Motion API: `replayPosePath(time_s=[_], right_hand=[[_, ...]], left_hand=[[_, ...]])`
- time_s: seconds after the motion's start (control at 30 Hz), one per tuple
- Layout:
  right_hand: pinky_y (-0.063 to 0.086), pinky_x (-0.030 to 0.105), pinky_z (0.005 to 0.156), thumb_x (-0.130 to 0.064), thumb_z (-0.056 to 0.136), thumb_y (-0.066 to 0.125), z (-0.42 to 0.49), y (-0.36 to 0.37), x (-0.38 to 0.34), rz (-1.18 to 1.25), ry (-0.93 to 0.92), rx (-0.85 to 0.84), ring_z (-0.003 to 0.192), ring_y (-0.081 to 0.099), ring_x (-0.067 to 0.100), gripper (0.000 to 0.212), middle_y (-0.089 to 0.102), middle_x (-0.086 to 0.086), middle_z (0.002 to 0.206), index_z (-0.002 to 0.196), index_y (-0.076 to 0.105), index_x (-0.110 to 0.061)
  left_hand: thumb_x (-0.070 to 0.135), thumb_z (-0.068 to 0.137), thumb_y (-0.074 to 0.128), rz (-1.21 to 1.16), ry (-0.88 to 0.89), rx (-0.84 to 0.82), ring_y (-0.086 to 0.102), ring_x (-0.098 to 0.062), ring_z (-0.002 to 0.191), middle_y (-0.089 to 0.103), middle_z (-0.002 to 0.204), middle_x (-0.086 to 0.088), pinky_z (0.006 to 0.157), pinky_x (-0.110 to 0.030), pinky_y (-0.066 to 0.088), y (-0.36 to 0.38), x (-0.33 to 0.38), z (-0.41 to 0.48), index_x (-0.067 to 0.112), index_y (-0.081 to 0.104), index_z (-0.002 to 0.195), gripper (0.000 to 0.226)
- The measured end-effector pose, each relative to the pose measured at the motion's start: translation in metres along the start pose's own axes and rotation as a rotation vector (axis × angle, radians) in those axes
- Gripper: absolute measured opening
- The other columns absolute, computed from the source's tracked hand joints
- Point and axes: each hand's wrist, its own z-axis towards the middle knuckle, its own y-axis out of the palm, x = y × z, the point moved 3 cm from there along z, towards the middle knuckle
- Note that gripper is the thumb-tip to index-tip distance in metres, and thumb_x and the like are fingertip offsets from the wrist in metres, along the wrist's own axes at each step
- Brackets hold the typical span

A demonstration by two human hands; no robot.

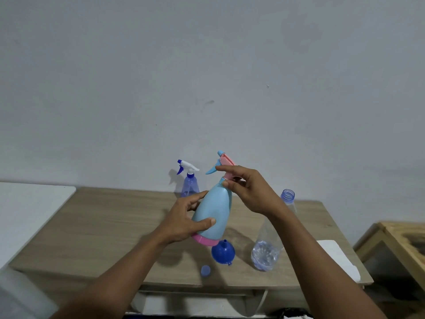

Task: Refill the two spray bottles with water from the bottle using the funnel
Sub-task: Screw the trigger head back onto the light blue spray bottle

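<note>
Head view: left hand [184,223] grips the light-blue spray bottle [213,215] body above the table [110,226], long axis tilted up-right. Right hand [247,191] fingers [226,168] pinch its pink sprayer head [228,164] at the neck, likely to unscrew.

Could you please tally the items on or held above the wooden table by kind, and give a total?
Spray bottles: 2, the light blue spray bottle held by the left hand and right hand, and the clear blue spray bottle
Water bottle: 1
Funnel: 1
Bottle cap: 1
Total: 5
</note>
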Motion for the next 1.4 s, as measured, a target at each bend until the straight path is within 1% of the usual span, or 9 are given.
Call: replayPosePath(time_s=[0.27, 0.4, 0.57, 0.73, 0.9, 1.07, 1.17, 1.3, 1.4], right_hand=[[0.057, 0.046, 0.092, -0.014, 0.096, 0.065, -0.002, -0.005, 0.005, 0.128, 0.009, 0.004, 0.101, 0.062, 0.024, 0.034, 0.069, 0.001, 0.109, 0.127, 0.068, -0.026], [0.057, 0.041, 0.094, -0.013, 0.096, 0.064, 0.001, -0.008, 0.002, 0.153, 0.021, -0.064, 0.105, 0.062, 0.026, 0.036, 0.070, 0.000, 0.111, 0.128, 0.067, -0.028], [0.048, 0.017, 0.091, -0.016, 0.095, 0.066, -0.001, -0.007, 0.004, 0.067, 0.008, 0.011, 0.092, 0.061, 0.007, 0.037, 0.071, -0.002, 0.107, 0.129, 0.066, -0.029], [0.055, 0.027, 0.088, -0.014, 0.094, 0.067, -0.005, 0.002, 0.011, 0.109, -0.015, 0.104, 0.093, 0.064, 0.015, 0.040, 0.070, -0.007, 0.115, 0.132, 0.062, -0.028], [0.057, 0.029, 0.084, -0.021, 0.090, 0.073, -0.013, 0.024, 0.027, 0.428, 0.173, 0.328, 0.094, 0.069, 0.021, 0.064, 0.073, 0.012, 0.101, 0.140, 0.037, -0.038], [0.056, 0.032, 0.063, -0.026, 0.094, 0.067, -0.010, 0.044, 0.036, 0.567, 0.359, 0.304, 0.067, 0.065, 0.017, 0.007, 0.069, 0.001, 0.076, 0.100, 0.070, -0.025], [0.057, 0.033, 0.070, -0.026, 0.098, 0.059, -0.013, 0.049, 0.050, 0.587, 0.421, 0.305, 0.077, 0.071, 0.014, 0.013, 0.075, -0.002, 0.091, 0.108, 0.067, -0.027], [0.057, 0.041, 0.073, -0.024, 0.100, 0.056, -0.028, 0.058, 0.071, 0.491, 0.484, 0.262, 0.081, 0.074, 0.036, 0.017, 0.076, 0.007, 0.107, 0.110, 0.068, -0.017], [0.057, 0.040, 0.078, -0.028, 0.099, 0.055, -0.047, 0.074, 0.099, 0.243, 0.550, 0.111, 0.074, 0.073, 0.027, 0.025, 0.076, 0.009, 0.100, 0.098, 0.074, -0.013]], left_hand=[[0.031, 0.068, 0.085, -0.247, -0.120, -0.126, 0.064, -0.020, 0.118, 0.066, 0.128, 0.006, 0.085, -0.037, 0.059, -0.006, 0.006, -0.001, 0.042, 0.061, 0.128, 0.065], [0.009, 0.080, 0.081, -0.322, -0.199, -0.196, 0.066, -0.024, 0.114, 0.067, 0.127, -0.001, 0.070, -0.041, 0.060, -0.003, 0.007, -0.002, 0.033, 0.051, 0.140, 0.071], [0.007, 0.080, 0.080, -0.330, -0.176, -0.155, 0.070, -0.025, 0.108, 0.072, 0.118, 0.000, 0.069, -0.034, 0.060, 0.004, 0.005, -0.005, 0.034, 0.053, 0.137, 0.068], [0.010, 0.078, 0.081, -0.310, -0.195, -0.126, 0.070, -0.023, 0.107, 0.070, 0.122, -0.002, 0.066, -0.035, 0.060, 0.002, 0.008, -0.004, 0.034, 0.052, 0.137, 0.070], [0.011, 0.079, 0.078, -0.350, -0.213, -0.128, 0.070, -0.022, 0.109, 0.070, 0.122, 0.001, 0.066, -0.034, 0.060, 0.007, 0.006, -0.005, 0.035, 0.051, 0.136, 0.067], [0.007, 0.082, 0.076, -0.379, -0.243, -0.176, 0.069, -0.019, 0.111, 0.071, 0.123, 0.004, 0.070, -0.032, 0.060, 0.021, -0.007, -0.012, 0.031, 0.055, 0.134, 0.061], [0.006, 0.078, 0.081, -0.413, -0.288, -0.055, 0.071, -0.018, 0.107, 0.070, 0.124, -0.005, 0.069, -0.033, 0.060, 0.023, -0.033, -0.018, 0.019, 0.063, 0.125, 0.051], [0.037, 0.054, 0.089, -0.299, -0.393, 0.154, 0.070, -0.018, 0.093, 0.072, 0.112, -0.008, 0.069, -0.029, 0.057, 0.010, -0.089, -0.032, 0.015, 0.067, 0.109, 0.063], [0.027, 0.069, 0.090, -0.018, -0.533, 0.254, 0.064, -0.026, 0.113, 0.067, 0.116, -0.009, 0.084, -0.024, 0.047, -0.008, -0.139, -0.052, 0.015, 0.061, 0.114, 0.055]])
